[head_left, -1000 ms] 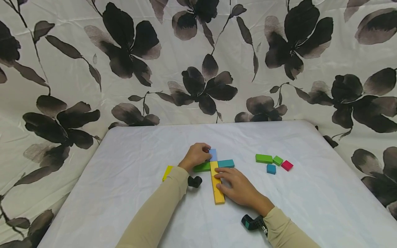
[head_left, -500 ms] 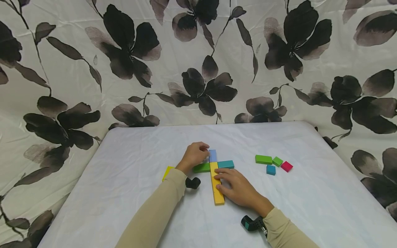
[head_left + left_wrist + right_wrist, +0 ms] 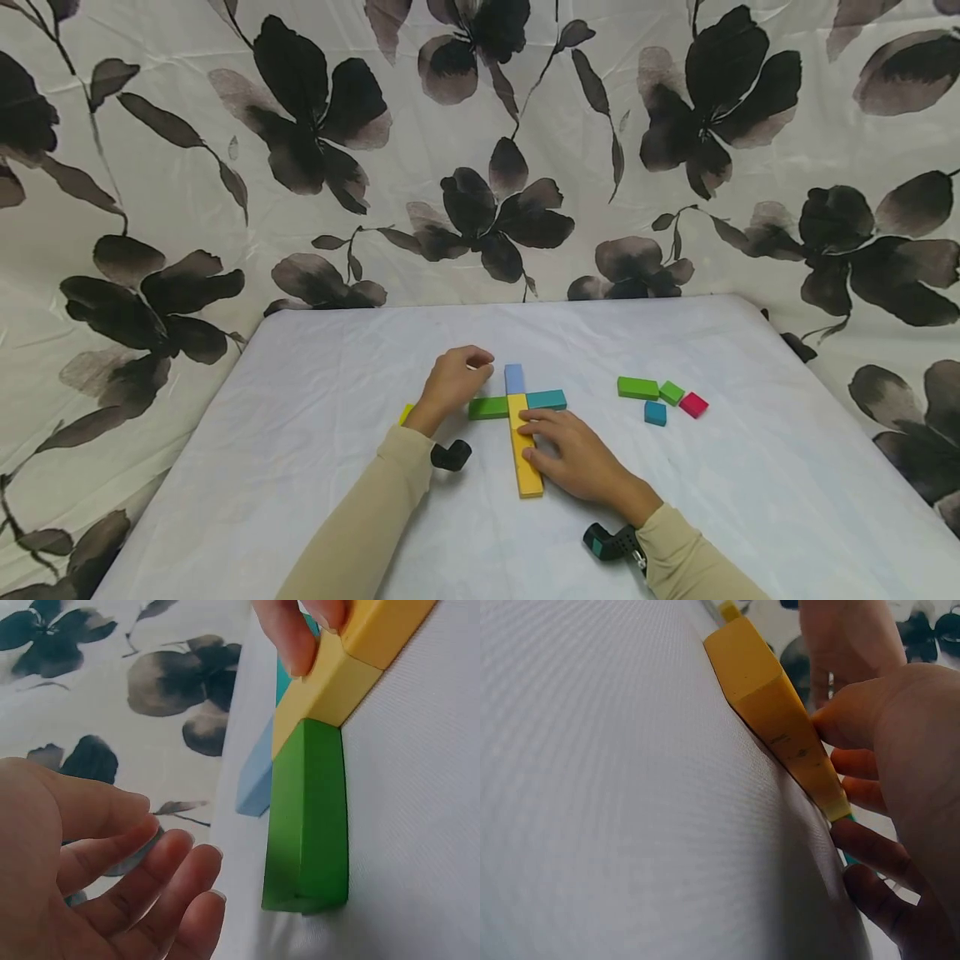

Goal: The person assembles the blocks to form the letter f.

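Wooden blocks form a cross in the head view. Its long stem is of yellow blocks (image 3: 529, 482), with a green block (image 3: 487, 407) to the left, a teal block (image 3: 547, 400) to the right and a light blue block (image 3: 513, 379) at the top. My right hand (image 3: 573, 450) rests its fingertips and thumb on the yellow stem. Holding nothing, my left hand (image 3: 453, 383) hovers left of the light blue block, fingers loosely bent. The left wrist view shows that hand (image 3: 142, 877) apart from the green block (image 3: 307, 825).
To the right lie a green block (image 3: 638, 387), a small green block (image 3: 671, 392), a red block (image 3: 693, 405) and a blue block (image 3: 655, 412). Another yellow block (image 3: 406, 412) shows partly behind the left wrist. A floral cloth (image 3: 480, 108) hangs behind the white-covered table (image 3: 300, 367).
My left hand has let go of the light blue block and drawn away to the left, uncovering more of the green block. The right hand stays on the yellow stem.
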### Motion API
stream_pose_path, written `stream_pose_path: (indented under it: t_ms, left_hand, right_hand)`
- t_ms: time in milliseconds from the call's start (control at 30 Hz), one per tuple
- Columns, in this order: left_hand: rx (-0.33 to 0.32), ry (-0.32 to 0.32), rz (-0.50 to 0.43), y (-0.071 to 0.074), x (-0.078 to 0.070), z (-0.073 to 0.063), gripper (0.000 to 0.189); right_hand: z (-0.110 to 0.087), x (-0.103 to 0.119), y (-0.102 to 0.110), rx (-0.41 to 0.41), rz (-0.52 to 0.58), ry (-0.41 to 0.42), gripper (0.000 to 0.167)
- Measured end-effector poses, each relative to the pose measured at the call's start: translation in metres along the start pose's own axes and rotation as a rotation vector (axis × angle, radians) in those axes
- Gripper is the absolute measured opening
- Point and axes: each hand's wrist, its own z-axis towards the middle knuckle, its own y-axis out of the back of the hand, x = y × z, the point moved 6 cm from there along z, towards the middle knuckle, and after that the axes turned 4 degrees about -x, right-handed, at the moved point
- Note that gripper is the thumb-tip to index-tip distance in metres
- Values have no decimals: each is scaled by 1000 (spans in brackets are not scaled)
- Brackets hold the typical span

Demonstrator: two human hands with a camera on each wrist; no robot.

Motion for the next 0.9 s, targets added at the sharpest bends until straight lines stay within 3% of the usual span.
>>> stream_pose_path:
  t_ms: [333, 600, 900]
  left_hand:
    - [-46, -13, -75, 19, 13, -14, 24]
    - [-63, 26, -182, 36, 27, -26, 26]
    - [-64, 29, -206, 49, 41, -34, 28]
  right_hand:
    - [-1, -2, -1, 0, -7, 7, 35]
    - [0, -1, 0, 6, -3, 10, 35]
    - [-1, 0, -1, 14, -5, 14, 36]
